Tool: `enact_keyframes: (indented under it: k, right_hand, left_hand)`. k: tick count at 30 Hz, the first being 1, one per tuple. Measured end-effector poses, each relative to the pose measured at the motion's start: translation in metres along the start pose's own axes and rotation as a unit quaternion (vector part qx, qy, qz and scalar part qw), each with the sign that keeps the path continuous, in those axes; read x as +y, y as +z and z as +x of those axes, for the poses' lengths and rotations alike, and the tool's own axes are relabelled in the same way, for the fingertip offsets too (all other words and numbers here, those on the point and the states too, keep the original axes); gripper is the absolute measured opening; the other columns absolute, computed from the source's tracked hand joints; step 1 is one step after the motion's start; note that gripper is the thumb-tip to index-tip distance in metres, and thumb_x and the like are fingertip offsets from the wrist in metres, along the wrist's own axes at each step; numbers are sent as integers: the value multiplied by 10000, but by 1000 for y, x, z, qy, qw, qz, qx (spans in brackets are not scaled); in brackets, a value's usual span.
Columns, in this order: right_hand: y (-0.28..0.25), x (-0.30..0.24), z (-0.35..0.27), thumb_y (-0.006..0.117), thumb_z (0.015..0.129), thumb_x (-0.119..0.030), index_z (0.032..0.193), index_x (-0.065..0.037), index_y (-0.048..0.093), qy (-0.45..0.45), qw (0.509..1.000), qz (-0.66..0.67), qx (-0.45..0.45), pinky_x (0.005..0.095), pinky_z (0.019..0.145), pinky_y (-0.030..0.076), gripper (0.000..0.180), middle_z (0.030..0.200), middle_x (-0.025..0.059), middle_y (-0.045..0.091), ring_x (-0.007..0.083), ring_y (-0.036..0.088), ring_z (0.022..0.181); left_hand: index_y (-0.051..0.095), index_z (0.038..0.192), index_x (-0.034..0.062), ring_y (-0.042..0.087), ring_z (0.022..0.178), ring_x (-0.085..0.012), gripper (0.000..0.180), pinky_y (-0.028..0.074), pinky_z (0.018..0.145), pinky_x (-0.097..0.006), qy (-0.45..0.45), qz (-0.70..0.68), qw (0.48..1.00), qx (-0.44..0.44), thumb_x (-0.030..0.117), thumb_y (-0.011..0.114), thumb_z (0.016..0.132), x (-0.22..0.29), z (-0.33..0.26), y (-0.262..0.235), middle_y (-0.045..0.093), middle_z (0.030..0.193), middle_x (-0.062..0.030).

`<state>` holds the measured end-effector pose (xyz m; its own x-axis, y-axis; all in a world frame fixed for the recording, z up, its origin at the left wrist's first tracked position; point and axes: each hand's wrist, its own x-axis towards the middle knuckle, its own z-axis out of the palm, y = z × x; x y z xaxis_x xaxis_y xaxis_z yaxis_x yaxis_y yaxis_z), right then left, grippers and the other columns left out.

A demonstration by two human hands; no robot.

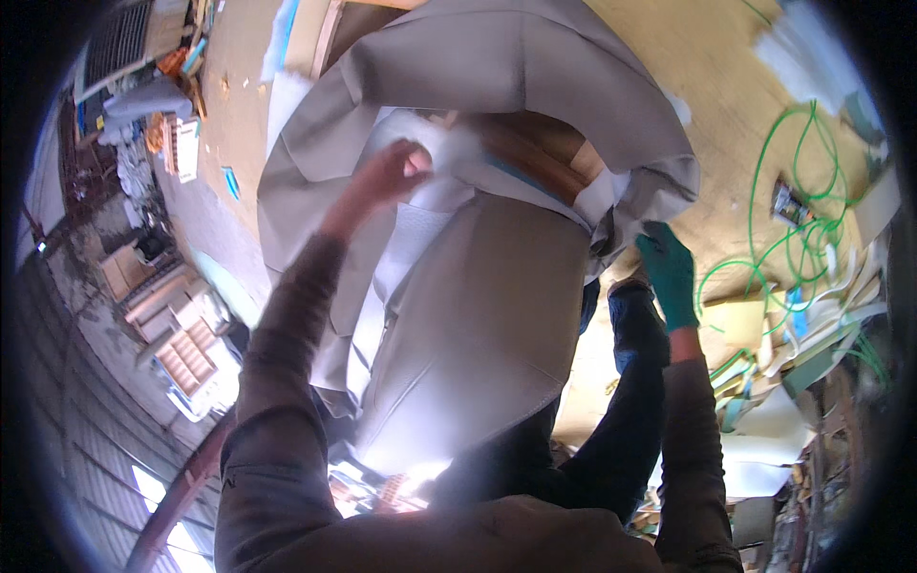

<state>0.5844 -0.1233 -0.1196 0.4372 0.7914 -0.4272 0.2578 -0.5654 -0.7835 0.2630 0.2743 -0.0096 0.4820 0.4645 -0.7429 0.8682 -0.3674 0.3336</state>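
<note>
A large grey-brown upholstery cover [468, 67] is draped around a piece of furniture in front of me, its smooth panel [478, 296] bulging toward my body. Through an opening in the cover show a wooden frame [540, 158] and white padding [449, 167]. My bare left hand [390, 180] is over the left side of this opening, fingers curled in and somewhat blurred; whatever they hold is hidden. On the right, my right hand [666, 272], in a green glove, has its fingertips bent at the gathered lower-right edge of the cover.
Green cord [812, 191] lies in loops on the tan surface at right, around a small dark packet [789, 204]. Offcuts and strips [793, 382] pile up at lower right. Wooden pieces [186, 358] stand at left. My leg [635, 334] is beside the cover.
</note>
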Motion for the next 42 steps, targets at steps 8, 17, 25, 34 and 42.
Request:
enact_keyframes:
  k: [8, 17, 25, 34, 42]
  right_hand:
    - [135, -124, 112, 701, 935, -167, 1471, -52, 588, -353, 884, -213, -221, 480, 1028, 518, 560, 1467, 193, 627, 372, 664, 1198]
    - [173, -123, 143, 680, 888, -117, 1392, -48, 601, -383, 863, -233, -231, 501, 795, 567, 515, 1327, 188, 687, 376, 710, 1017]
    - [173, -134, 138, 701, 915, -177, 1317, -68, 634, -280, 918, -142, -243, 514, 723, 558, 421, 1022, 189, 732, 400, 715, 875]
    - [204, -109, 171, 669, 976, -271, 1081, -98, 692, -258, 901, -243, -251, 540, 696, 533, 203, 889, 186, 726, 400, 710, 824]
    - [245, -72, 209, 622, 1018, -310, 991, -61, 727, -268, 912, -205, -234, 547, 777, 550, 272, 974, 233, 738, 456, 701, 877]
  left_hand:
    - [594, 1397, 64, 516, 1417, -334, 530, 410, 1195, -418, 76, -204, 973, 75, 70, 721, 883, 21, -107, 70, 565, 1472, -158]
    - [630, 1264, 90, 639, 1193, -381, 443, 556, 998, -493, -33, -55, 986, 151, -22, 666, 836, 9, -60, 100, 638, 1267, -125]
    - [675, 1238, 65, 705, 1075, -427, 389, 570, 934, -474, -52, -127, 962, 236, -49, 628, 869, -4, -56, 108, 719, 1171, -176]
    - [724, 1241, 41, 696, 1135, -416, 321, 538, 1003, -473, -5, -219, 954, 207, 54, 557, 967, -89, 9, 113, 741, 1203, -212]
    - [729, 1175, 21, 722, 989, -266, 337, 558, 912, -375, 2, -324, 924, 204, 287, 628, 995, -145, 81, 156, 759, 1095, -113]
